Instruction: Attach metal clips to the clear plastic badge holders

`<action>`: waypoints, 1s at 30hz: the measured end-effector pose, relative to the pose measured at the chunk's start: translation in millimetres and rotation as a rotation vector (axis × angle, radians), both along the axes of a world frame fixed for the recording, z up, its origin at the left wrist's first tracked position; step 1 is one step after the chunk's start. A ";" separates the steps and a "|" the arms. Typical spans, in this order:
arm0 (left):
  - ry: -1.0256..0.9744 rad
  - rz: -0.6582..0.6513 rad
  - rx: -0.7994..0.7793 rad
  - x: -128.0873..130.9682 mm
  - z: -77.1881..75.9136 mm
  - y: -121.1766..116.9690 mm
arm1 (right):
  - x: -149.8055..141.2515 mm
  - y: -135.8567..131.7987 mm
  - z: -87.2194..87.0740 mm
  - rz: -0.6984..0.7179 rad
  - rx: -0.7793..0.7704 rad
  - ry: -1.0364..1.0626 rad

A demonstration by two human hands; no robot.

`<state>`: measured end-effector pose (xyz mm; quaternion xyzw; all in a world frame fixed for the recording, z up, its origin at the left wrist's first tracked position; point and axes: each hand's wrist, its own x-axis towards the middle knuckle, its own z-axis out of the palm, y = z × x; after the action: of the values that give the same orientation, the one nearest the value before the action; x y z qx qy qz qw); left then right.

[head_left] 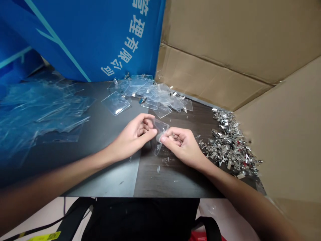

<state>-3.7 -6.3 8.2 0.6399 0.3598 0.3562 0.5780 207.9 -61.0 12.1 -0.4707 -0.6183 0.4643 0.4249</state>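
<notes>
- Left hand (136, 132): curled narrow, fingertips against the clear plastic holder (159, 135)
- Right hand (182, 145): pinching the holder's other side
- Holder: between the hands, near the surface's (112, 177) front edge, long axis running front-to-back, slightly tilted

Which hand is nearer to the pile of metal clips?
Right. The right hand is beside the pile of metal clips; the left hand is farther, past the right hand.

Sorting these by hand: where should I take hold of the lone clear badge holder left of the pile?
Pinch the clear badge holder at its near edge, coming from the side of your left hand. It lies flat on the dark tabletop, apart from the pile, so that edge looks free.
</notes>
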 end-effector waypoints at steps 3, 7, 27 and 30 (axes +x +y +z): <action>0.032 -0.084 -0.035 0.3 0.6 -0.6 | 0.8 0.1 -1.2 -0.004 0.024 0.042; 0.061 -0.157 -0.080 0.0 -1.0 2.3 | 1.7 0.0 -2.8 -0.001 0.083 0.032; 0.041 -0.023 -0.035 -3.3 1.0 5.8 | 1.4 6.6 -10.4 0.025 -0.256 0.303; 0.066 0.001 0.022 -3.7 5.6 6.0 | 1.4 6.4 -10.2 0.069 -0.271 0.270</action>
<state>-7.4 -0.2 13.8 0.6573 0.3751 0.3394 0.5587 209.2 -54.6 1.9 -0.4354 -0.5033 0.6166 0.4206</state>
